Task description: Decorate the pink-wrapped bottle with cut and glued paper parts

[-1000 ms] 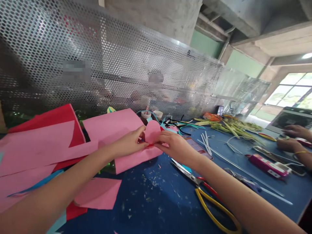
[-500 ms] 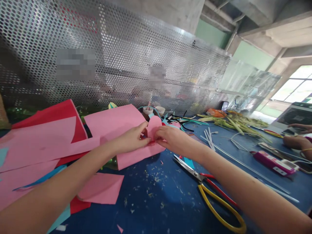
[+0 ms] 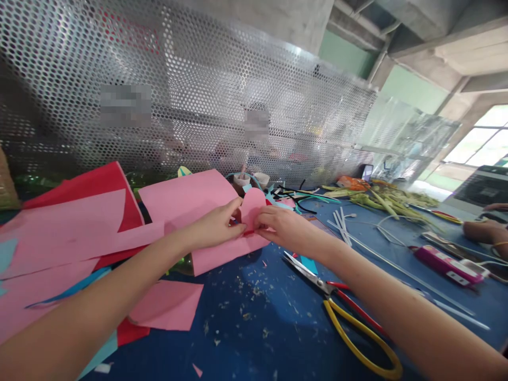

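Observation:
Between my two hands stands a small pink paper piece [image 3: 253, 203] with a rounded top and a bit of red along its lower edge. My left hand [image 3: 220, 226] pinches its left side between thumb and fingers. On the opposite edge, the closed fingers of my right hand [image 3: 275, 222] grip the same piece low down. Both hands are over a large pink sheet [image 3: 186, 196]. Scissors [image 3: 317, 280] with one yellow and one red handle lie below my right forearm, blades slightly parted. Fingertips partly hide the lower part of the piece.
Pink and red sheets [image 3: 75, 217] pile up at the left. A perforated metal screen [image 3: 222, 90] stands behind the blue table [image 3: 242, 338]. White sticks [image 3: 413, 275], a purple power strip [image 3: 450, 264] and dry husks [image 3: 384, 198] lie at the right, near another person's hand [image 3: 482, 233].
The view has shifted very slightly. Both hands keep their grip on the pink paper piece, with little visible movement. At the far right, the other person's hand has moved a little.

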### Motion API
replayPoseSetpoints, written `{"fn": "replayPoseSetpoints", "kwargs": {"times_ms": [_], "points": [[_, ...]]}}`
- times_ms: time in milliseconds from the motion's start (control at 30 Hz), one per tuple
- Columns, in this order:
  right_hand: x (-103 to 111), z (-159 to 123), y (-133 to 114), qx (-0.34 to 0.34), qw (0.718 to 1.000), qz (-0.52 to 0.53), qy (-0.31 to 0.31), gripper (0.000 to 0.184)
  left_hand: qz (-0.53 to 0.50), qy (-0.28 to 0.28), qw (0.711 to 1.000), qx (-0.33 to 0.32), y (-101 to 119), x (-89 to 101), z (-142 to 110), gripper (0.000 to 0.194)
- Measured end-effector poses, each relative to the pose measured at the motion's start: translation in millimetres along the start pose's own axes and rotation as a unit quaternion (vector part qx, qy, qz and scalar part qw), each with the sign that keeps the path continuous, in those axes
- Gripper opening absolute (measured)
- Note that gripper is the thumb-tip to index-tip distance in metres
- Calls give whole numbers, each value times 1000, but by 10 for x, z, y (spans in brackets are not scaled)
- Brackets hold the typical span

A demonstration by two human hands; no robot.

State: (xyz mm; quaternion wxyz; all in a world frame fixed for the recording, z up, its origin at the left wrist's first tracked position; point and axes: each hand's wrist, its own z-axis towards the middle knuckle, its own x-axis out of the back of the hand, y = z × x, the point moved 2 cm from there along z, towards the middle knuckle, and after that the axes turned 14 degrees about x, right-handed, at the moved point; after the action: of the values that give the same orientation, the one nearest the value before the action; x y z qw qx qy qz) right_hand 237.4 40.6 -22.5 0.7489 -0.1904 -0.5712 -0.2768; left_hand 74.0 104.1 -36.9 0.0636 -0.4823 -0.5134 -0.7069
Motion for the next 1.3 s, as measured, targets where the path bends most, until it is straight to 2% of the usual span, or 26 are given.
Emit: {"fn": "replayPoseSetpoints", "kwargs": {"times_ms": [200, 333, 533, 700, 900, 1133, 1300], "points": [[-42, -20, 9, -5, 1000, 6, 11, 11, -16, -10, 1000, -19, -13, -6, 7, 32], [16, -40, 2, -5, 1000, 22, 14, 12, -28, -9, 999, -26, -28, -1, 1, 31], [85, -88, 54, -41, 998, 33, 26, 11, -52, -19, 998, -25, 8, 2, -21, 33], [26, -123, 36, -46, 997, 46, 37, 13, -50, -18, 998, -28, 3, -6, -21, 41], [-63, -189, 49, -48, 995, 47, 76, 10, -38, -13, 999, -26, -4, 11, -25, 39], [-97, -212, 87, -96, 984, 82, 122, 4, -60, -32, 997, -30, 43, 16, -43, 46], [-170, -231, 174, -161, 960, 166, 160, 3, -66, -32, 997, -26, 13, 20, -31, 47]]}}
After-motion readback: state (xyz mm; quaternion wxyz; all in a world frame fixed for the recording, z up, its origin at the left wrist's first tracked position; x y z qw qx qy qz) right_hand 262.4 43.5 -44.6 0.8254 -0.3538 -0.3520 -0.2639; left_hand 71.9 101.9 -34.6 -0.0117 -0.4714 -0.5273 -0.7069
